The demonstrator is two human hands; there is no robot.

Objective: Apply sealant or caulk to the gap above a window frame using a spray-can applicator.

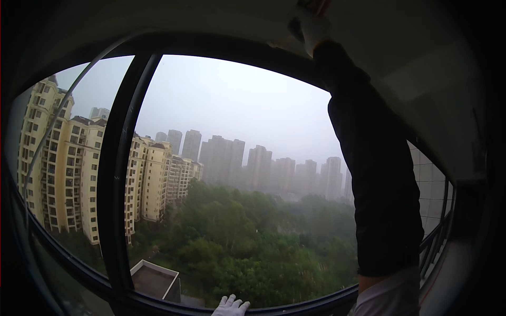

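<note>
My right arm, in a black sleeve, reaches up past the right side of the window. At its end my right hand, in a pale glove, is raised above the window's top edge. Its fingers are closed around a dark thing with a reddish part, too dim to name. My left hand, in a white glove, shows at the bottom edge with its fingers spread. It rests at the lower rail of the dark window frame, and nothing shows in it.
A dark upright bar divides the window, and a thin pale rod or cable curves down the left. Outside, far below, are trees, a flat roof and hazy towers. White tiles show at right.
</note>
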